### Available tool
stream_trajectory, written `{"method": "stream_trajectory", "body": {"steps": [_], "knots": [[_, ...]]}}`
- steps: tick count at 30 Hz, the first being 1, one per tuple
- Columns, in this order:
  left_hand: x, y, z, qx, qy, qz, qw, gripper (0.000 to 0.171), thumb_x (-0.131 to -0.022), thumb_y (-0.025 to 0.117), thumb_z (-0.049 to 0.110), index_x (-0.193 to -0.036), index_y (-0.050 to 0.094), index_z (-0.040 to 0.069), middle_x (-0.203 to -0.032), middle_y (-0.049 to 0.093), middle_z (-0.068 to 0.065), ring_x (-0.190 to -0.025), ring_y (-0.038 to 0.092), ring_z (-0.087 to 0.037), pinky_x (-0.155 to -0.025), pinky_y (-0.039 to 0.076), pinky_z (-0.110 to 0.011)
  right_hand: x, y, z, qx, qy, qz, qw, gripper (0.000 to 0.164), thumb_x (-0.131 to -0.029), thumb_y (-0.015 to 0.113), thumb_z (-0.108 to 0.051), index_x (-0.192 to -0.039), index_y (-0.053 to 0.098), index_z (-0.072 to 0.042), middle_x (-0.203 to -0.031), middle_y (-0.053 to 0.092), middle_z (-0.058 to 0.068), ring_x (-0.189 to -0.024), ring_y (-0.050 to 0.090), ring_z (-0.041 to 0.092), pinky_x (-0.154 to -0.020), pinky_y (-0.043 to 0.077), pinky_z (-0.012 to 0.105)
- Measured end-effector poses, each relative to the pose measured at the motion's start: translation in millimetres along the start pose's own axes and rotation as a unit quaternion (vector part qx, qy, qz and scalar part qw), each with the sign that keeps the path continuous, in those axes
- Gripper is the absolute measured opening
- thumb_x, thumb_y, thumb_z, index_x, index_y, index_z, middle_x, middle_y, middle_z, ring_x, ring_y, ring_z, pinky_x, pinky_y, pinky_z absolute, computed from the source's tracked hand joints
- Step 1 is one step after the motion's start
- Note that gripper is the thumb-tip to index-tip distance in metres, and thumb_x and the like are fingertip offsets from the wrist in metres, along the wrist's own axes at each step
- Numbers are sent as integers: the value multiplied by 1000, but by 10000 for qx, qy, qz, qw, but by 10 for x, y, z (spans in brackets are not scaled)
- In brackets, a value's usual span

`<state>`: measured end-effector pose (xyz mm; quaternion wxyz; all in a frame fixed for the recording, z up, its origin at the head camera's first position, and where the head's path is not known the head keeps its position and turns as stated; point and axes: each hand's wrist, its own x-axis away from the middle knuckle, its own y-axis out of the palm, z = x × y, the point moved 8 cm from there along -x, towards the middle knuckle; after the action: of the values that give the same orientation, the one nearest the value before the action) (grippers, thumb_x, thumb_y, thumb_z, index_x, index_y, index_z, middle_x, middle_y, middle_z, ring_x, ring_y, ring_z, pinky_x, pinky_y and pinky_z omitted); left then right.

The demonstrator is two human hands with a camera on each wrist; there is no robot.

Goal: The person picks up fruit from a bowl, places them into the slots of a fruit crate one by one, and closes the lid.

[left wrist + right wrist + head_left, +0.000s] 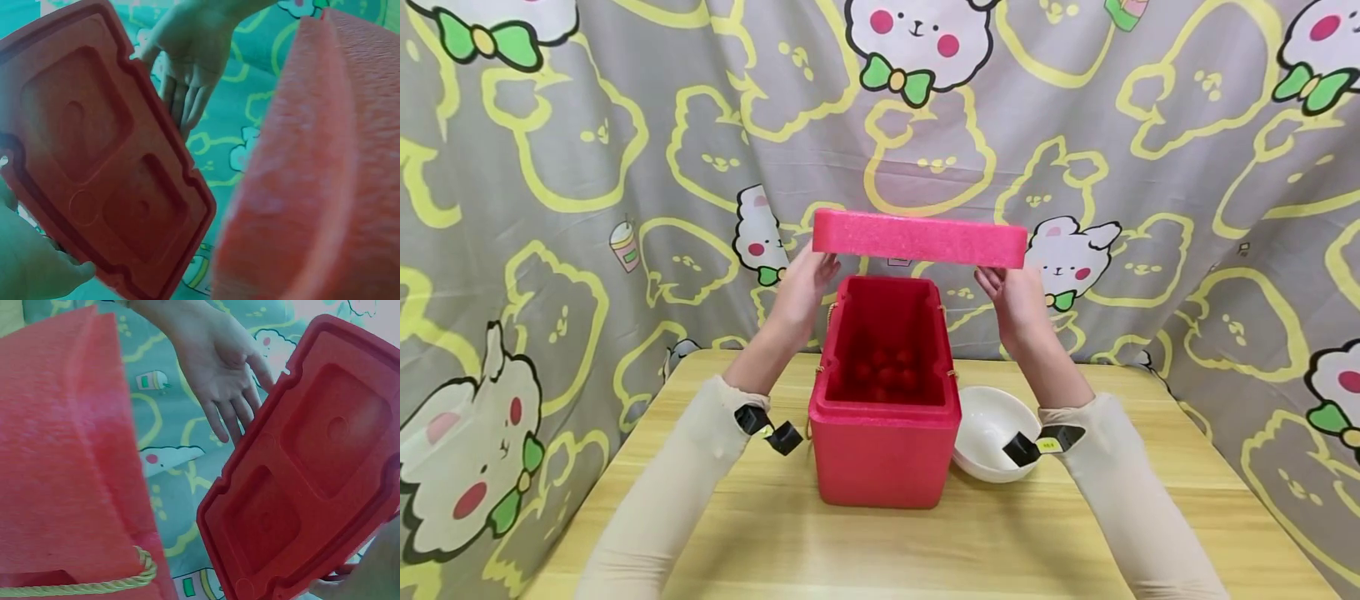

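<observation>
A red foam cooler lid (920, 239) is held up level over the far end of a red foam cooler box (886, 462). My left hand (799, 292) grips the lid's left end, and my right hand (1018, 300) grips its right end. Both wrist views show the lid's underside (81, 194), with two recessed panels and a notched rim. In the right wrist view, the left hand's thumb lies at the lid's edge and its fingers reach behind it. The box stands open at the top, with several round red things (887, 377) at its bottom.
A white bowl (988, 429) stands close against the box's right side on the wooden table (880, 550). Yellow cord (75, 590) runs along the box's side. A grey patterned curtain (685, 50) hangs behind the table and along both sides.
</observation>
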<state>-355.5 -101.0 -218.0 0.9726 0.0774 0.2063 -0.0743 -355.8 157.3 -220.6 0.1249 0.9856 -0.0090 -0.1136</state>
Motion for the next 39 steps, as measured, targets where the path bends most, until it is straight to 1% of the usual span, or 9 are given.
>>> {"method": "stream_trajectory", "body": {"steps": [6, 7, 11, 14, 17, 21, 24, 27, 39], "knots": [[75, 29, -141, -278, -44, -633, 9976, 57, -110, 25, 33, -164, 19, 15, -168, 27, -2, -156, 22, -18, -128, 16, -45, 35, 52, 73, 175, -319, -821, 9960, 29, -108, 37, -39, -109, 60, -22, -88, 66, -12, -97, 59, 6, -117, 33, 33], [90, 18, -174, -344, -59, -711, 9969, 58, -110, 25, 34, -165, 15, 16, -169, 25, -1, -157, 21, -18, -128, 15, -46, 40, 70, 82, 230, -465, -1044, 9932, 32, -107, 39, -44, -109, 60, -20, -84, 66, -12, -92, 60, 7, -113, 34, 35], [173, -4, -284, -699, -69, -1001, 9925, 62, -109, 23, 42, -165, 3, 25, -171, 14, 9, -157, 12, -13, -128, 13, -50, 107, 117, 174, 433, -733, -1663, 9824, 55, -105, 36, -52, -141, 49, -12, -91, 68, -12, -81, 63, 5, -101, 42, 29], [235, -8, -351, -923, 4, -1177, 9888, 65, -107, 19, 50, -165, -1, 28, -172, 9, 11, -158, 6, -12, -128, 8, -53, 165, 105, 302, 643, -594, -1707, 9814, 63, -106, 31, -51, -158, 31, -14, -110, 65, -9, -83, 64, 3, -94, 48, 24], [287, -18, -414, -1036, 142, -1344, 9854, 71, -104, 16, 59, -165, -5, 27, -172, 2, 10, -158, 1, -13, -127, 4, -56, 203, 101, 446, 819, -454, -1794, 9793, 66, -105, 27, -54, -163, 21, -22, -141, 51, -3, -110, 59, 8, -106, 43, 30], [329, -38, -499, -989, 335, -1533, 9826, 79, -101, 14, 66, -164, -7, 24, -173, -3, 5, -158, -2, -16, -126, 3, -59, 220, 87, 644, 909, -336, -2001, 9750, 74, -103, 26, -53, -165, 0, -25, -170, 12, -2, -150, 23, 20, -124, 15, 52], [353, -62, -573, -989, 363, -1555, 9822, 79, -101, 15, 67, -164, -8, 26, -173, -3, 5, -158, -2, -16, -126, 4, -60, 215, 82, 779, 919, -299, -2091, 9731, 75, -102, 27, -46, -165, -5, -22, -173, -3, -1, -158, 2, 22, -126, 3, 57], [388, -103, -653, -970, 371, -1533, 9827, 75, -102, 15, 61, -164, -9, 27, -173, -3, 6, -158, -2, -17, -125, 5, -61, 214, 86, 905, 993, -259, -2128, 9717, 75, -101, 28, -41, -165, -7, -21, -173, -9, -2, -159, -9, 20, -127, -2, 56], [519, -140, -926, -767, 288, -1528, 9849, 72, -102, 14, 50, -163, -13, 26, -173, -7, 5, -159, -4, -21, -125, 4, -63, 260, 64, 1083, 1100, -370, -2146, 9698, 75, -101, 30, -40, -165, -4, -24, -173, -7, -3, -158, -6, 21, -126, 0, 60]]}}
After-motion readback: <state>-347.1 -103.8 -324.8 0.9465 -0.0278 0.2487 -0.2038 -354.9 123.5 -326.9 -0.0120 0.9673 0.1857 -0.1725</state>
